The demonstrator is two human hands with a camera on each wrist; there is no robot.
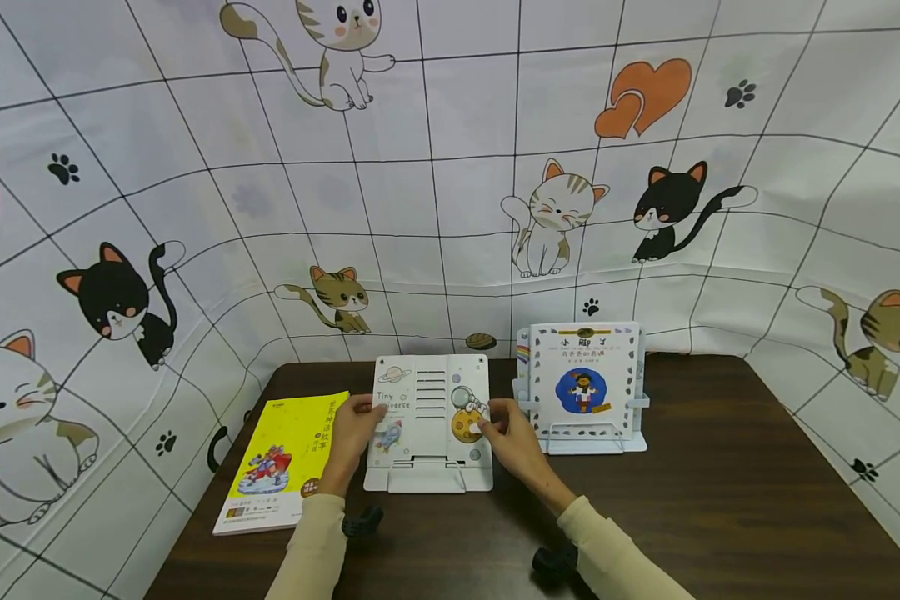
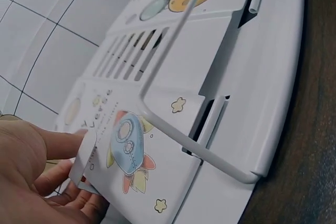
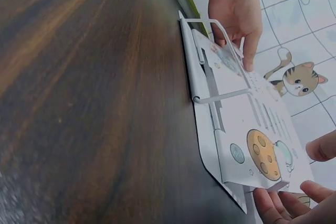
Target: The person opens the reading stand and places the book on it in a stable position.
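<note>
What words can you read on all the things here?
"Tiny Universe": on the white book stand that the left hand and right hand hold by its sides.
Yellow book: title characters too small to read.
White picture book on the second stand: characters too blurred to read.

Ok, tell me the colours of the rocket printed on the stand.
The rocket is light blue with orange-red and yellow fins, clearest in the left wrist view.

Cream long sleeves on both arms; black wrist-mounted units; hands (image 1: 435, 429) bare.
</note>
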